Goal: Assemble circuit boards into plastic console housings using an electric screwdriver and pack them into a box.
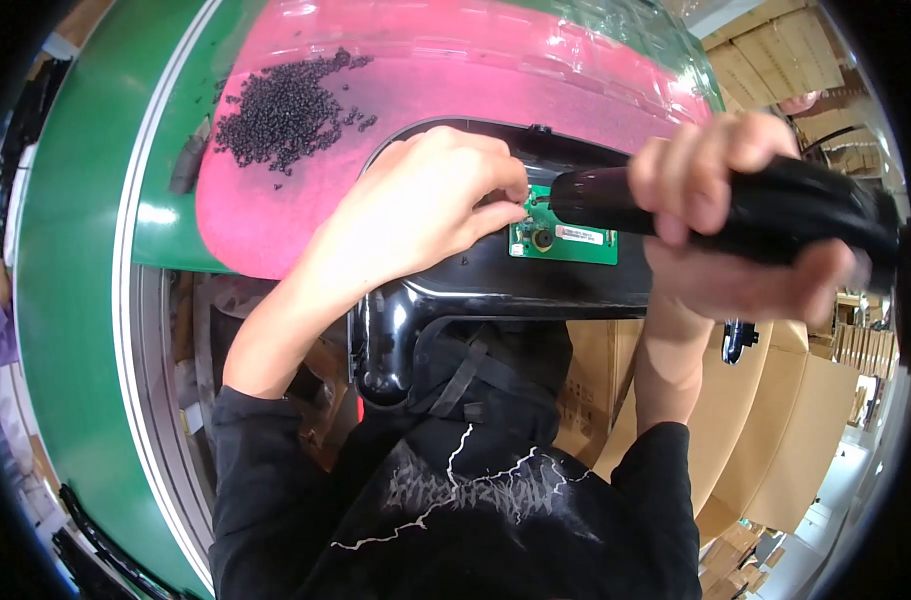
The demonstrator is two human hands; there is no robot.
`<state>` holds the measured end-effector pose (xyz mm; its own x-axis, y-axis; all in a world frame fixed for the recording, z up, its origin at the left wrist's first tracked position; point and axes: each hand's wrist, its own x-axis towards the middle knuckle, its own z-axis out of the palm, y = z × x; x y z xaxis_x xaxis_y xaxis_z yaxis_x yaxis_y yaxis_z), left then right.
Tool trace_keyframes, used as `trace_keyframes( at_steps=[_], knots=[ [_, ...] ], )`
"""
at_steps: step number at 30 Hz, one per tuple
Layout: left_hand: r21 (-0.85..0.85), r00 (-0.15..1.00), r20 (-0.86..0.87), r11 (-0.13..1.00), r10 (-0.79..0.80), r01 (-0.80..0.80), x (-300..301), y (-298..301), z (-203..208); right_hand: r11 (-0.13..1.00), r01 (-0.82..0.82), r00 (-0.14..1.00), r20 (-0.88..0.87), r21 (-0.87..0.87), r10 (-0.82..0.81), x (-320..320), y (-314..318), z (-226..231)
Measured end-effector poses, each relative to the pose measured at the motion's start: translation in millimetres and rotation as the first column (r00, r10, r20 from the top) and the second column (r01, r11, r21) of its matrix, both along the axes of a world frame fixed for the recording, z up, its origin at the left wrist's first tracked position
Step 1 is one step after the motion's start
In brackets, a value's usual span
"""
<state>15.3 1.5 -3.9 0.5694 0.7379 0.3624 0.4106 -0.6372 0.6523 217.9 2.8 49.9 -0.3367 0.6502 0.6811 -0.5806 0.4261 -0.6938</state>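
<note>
The right hand [736,215] was wrapped tight around the black electric screwdriver [736,210], held level with its nose pointed left at the small green circuit board [564,240]; the left hand [426,205] sat just beside that nose, thumb and forefinger pinched together at the board's upper left corner, though whether a screw lay between them could not be told. The board lay set into a glossy black plastic housing [496,285], near its upper edge; the housing rested on a pink mat [456,75] and its lower part hung over the bench edge toward the person's chest. On the mat, well apart to the upper left, lay a heap of small black screws [281,110]; the mat itself lay on a green bench top [86,250]. Cardboard boxes [776,440] stood below to the right, under the right forearm; both sleeves were black.
</note>
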Motion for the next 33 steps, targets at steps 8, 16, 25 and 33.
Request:
trace_keyframes(
  at_steps=[8, 16, 25, 33],
  knots=[
    [-0.14, 0.956, 0.259, 0.973, -0.141, 0.182, -4.2, 2.1, 7.2, 0.997, 0.076, 0.997, -0.032, -0.033, -0.077, 1.8, -28.2, 24.4],
    [0.056, 0.969, 0.245, 0.997, 0.044, -0.06, -2.1, 1.1, 5.9, 0.989, 0.093, 0.991, 0.101, -0.111, -0.082, -0.3, -24.4, 0.3],
    [-0.058, 0.995, -0.097, 0.998, -0.015, 0.01, -11.3, -1.6, 21.4, 0.988, 0.113, 0.98, 0.178, -0.103, -0.094, -9.3, -26.5, -5.9],
    [-0.001, 0.959, -0.275, 0.997, -0.073, 0.075, -21.8, -31.8, 14.4, 0.987, 0.092, 0.975, 0.215, -0.132, -0.062, -19.6, -27.9, -0.3]
  ],
)
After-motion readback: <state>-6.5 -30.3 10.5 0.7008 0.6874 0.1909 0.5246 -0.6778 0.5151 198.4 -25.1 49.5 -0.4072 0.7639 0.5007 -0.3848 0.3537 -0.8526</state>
